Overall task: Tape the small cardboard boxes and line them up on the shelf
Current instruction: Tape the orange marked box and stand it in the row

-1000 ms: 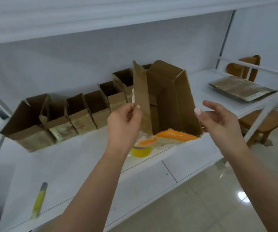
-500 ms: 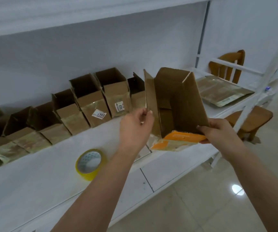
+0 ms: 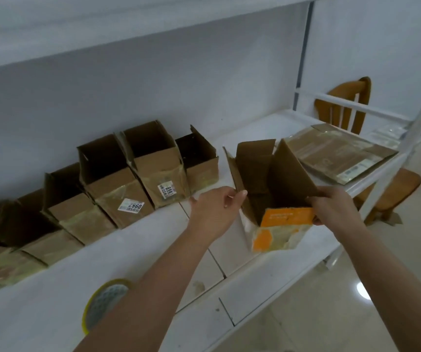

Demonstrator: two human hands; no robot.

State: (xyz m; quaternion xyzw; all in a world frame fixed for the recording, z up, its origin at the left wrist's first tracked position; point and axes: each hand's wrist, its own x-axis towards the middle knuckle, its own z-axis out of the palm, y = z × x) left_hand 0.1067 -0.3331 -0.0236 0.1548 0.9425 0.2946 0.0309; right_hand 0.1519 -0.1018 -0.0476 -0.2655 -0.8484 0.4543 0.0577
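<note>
I have the box (image 3: 275, 189) between both hands over the front part of the shelf (image 3: 153, 240), to the right of the row (image 3: 118, 189) of open boxes along the back wall. The box is open at the top, flaps standing up, and its near face carries an orange label under worn tape. Whether its bottom touches the shelf or sits just above it, I cannot tell.

My left hand (image 3: 214, 212) is at the box's left flap: thumb and fingers (image 3: 239, 195) pinch the flap's edge. My right hand (image 3: 333, 207) grips the near right corner at the rim, fingers curled over the top of the orange face, thumb side toward me.

The nearest box in the row stands just to the left of the one I hold, with a gap between them. Two boxes in the row show white stickers with numbers on their fronts; the ones farther left fall into shadow and blur.

A tape roll (image 3: 105, 301), yellow-rimmed, lies flat on the shelf near the front edge, partly hidden by my left forearm. At the right end of the shelf lies a stack of flat cardboard (image 3: 341, 156). Past the shelf frame stands a wooden chair (image 3: 392, 184) on the tiled floor.
</note>
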